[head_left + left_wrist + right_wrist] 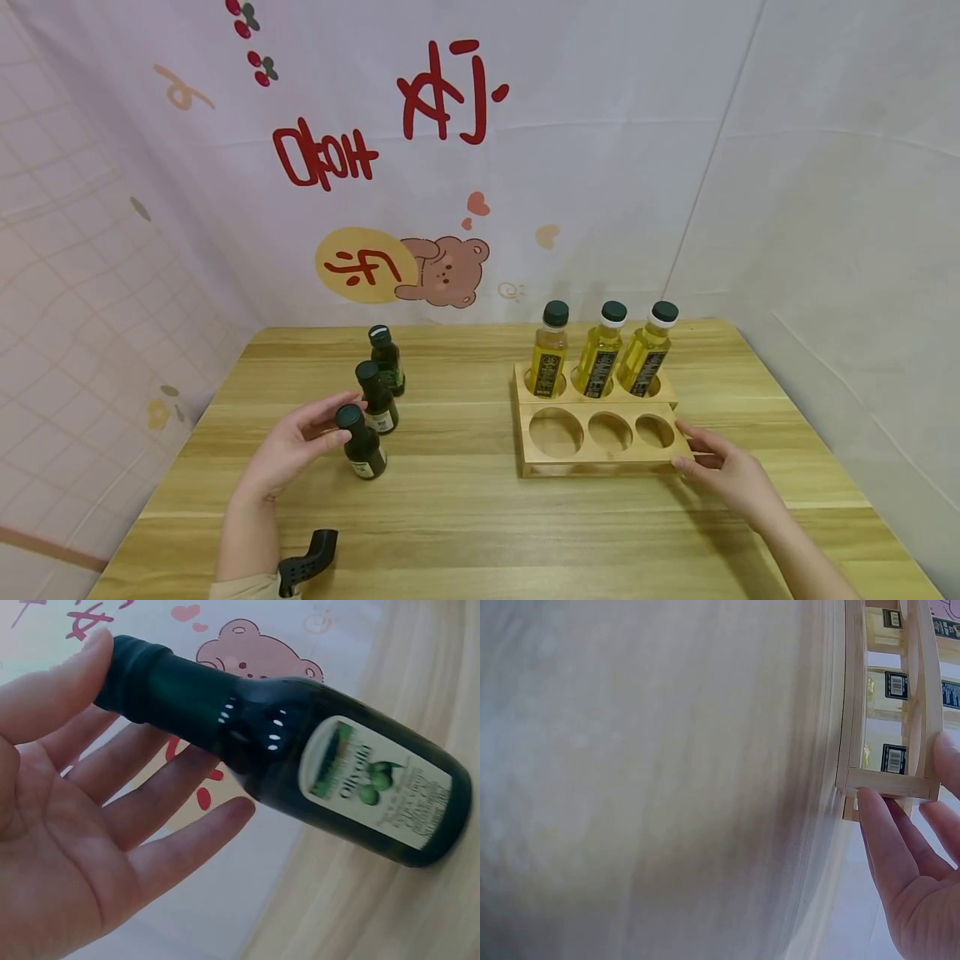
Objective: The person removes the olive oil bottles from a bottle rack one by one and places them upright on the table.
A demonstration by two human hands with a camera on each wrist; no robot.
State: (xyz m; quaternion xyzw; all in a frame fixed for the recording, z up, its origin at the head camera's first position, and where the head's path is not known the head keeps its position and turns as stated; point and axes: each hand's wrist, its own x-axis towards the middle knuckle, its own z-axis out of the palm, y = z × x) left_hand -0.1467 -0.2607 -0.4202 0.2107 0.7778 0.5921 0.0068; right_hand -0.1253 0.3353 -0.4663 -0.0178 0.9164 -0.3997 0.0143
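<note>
My left hand [288, 446] is at the nearest of three dark green bottles. Its thumb lies at the cap and neck of this front bottle [365, 454], and the loosely extended fingers [180, 780] reach behind the neck. This bottle stands upright on the table, with an olive picture on its label. Just behind it are a middle bottle [381, 408] and a far bottle [388, 362]. Over on the right, my right hand [731, 479] pinches the right end of a two-tier wooden rack [592, 408], its thumb at the front corner and fingers along the end.
Three bottles of yellow oil with green caps, left [549, 358], middle [600, 358] and right [647, 358], stand in the rack's rear holes. The front tier has three round holes. A fabric backdrop [600, 167] hangs behind the wooden table [480, 533].
</note>
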